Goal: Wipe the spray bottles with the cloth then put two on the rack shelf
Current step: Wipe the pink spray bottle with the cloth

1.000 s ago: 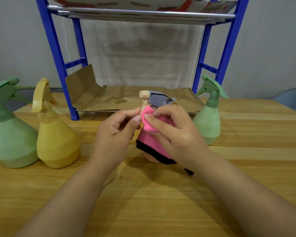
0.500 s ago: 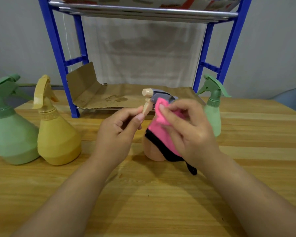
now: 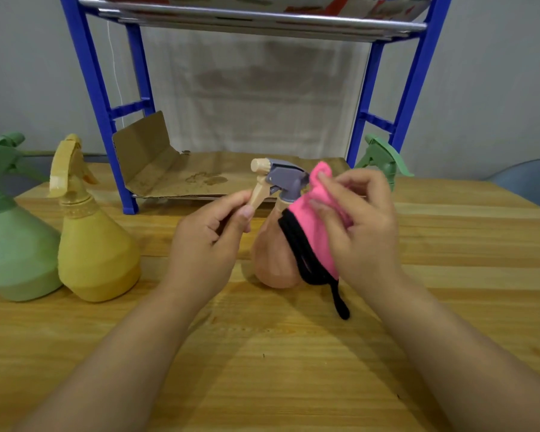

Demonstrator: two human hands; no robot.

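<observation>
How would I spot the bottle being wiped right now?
Find the blue rack on the wooden table. Just before it, between the two hands, stands a peach spray bottle, draped with a pink cloth. It alone has a grey spray head; the others are green or yellow.

Both forearms reach up from the bottom corners of the frame toward its centre. The left hand (image 3: 206,241) sits just left of centre, palm turned inward, fingers curled, thumb and forefinger pinching the trigger (image 3: 258,194). The right hand (image 3: 360,227) is just right of centre, slightly higher, back toward the camera, its fingers (image 3: 328,182) bent and bunching the cloth (image 3: 312,232) against the thumb. The two hands are near each other, not touching.
</observation>
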